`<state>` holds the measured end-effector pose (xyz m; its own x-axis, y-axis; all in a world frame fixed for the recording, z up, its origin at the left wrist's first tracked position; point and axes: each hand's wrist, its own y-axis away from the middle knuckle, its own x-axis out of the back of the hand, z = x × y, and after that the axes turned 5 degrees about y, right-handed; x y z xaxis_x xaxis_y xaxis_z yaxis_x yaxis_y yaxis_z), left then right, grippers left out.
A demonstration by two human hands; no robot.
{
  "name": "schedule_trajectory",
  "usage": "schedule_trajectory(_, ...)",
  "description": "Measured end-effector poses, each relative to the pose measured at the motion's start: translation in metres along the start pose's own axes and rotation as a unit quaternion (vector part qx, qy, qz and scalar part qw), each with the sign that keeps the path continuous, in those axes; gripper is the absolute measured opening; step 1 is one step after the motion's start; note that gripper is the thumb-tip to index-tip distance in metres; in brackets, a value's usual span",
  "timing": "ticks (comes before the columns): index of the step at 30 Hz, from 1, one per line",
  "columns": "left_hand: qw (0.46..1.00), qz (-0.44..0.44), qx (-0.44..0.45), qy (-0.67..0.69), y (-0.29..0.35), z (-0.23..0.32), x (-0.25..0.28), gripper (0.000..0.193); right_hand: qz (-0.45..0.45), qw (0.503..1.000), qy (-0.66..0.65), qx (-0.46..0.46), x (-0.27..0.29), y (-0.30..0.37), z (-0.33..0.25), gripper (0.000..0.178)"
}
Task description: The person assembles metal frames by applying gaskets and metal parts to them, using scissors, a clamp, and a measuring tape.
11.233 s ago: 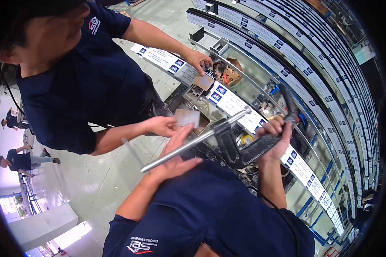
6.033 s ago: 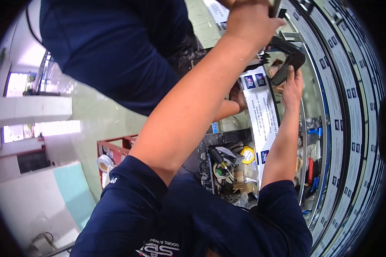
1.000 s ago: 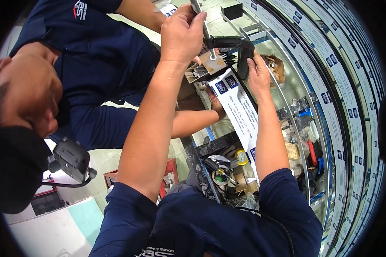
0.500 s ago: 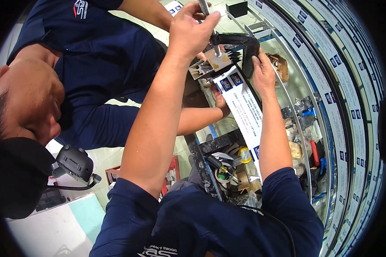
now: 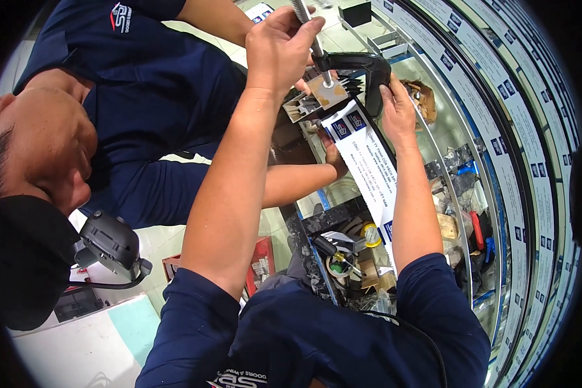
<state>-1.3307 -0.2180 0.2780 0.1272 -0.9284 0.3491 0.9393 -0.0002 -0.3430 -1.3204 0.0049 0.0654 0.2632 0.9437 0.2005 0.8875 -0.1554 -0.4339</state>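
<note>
A black G-clamp (image 5: 372, 72) with a steel threaded screw stands over the end of a long profile (image 5: 363, 169) wrapped in white printed film. My left hand (image 5: 279, 53) is closed at the upper part of the screw, thumb and fingers around it. With my right hand (image 5: 398, 111) I grip the clamp's black frame from the right side. The screw's foot presses on a small tan block (image 5: 328, 92), which lies on dark metal profile ends (image 5: 302, 107). What sits under the clamp's lower jaw is hidden.
At left, a co-worker in a navy shirt leans in; their hand (image 5: 332, 152) touches the film-wrapped profile's left side. Below lies a rack shelf with tape rolls (image 5: 371, 235), a red-handled tool (image 5: 476, 229) and scraps. Many wrapped profiles (image 5: 520, 194) stand along the right.
My left hand has shifted slightly left at the screw, its fingers turned a little. The right hand and the clamp stay almost in place.
</note>
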Motion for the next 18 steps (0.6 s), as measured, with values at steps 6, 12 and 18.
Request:
schedule_trajectory(6,0.997,0.055,-0.04,0.022,0.004,0.012,-0.004,0.02,-0.007,1.0,0.0,0.0,0.003,-0.001,0.0,0.039)
schedule_trajectory(12,0.997,0.038,0.038,0.05,0.014,0.02,0.004,0.024,-0.007,1.0,-0.001,0.005,0.0,0.002,-0.002,0.039)
schedule_trajectory(18,0.998,0.063,0.019,-0.024,0.018,0.058,-0.009,0.035,-0.027,0.999,0.017,0.01,0.012,0.002,0.007,0.04)
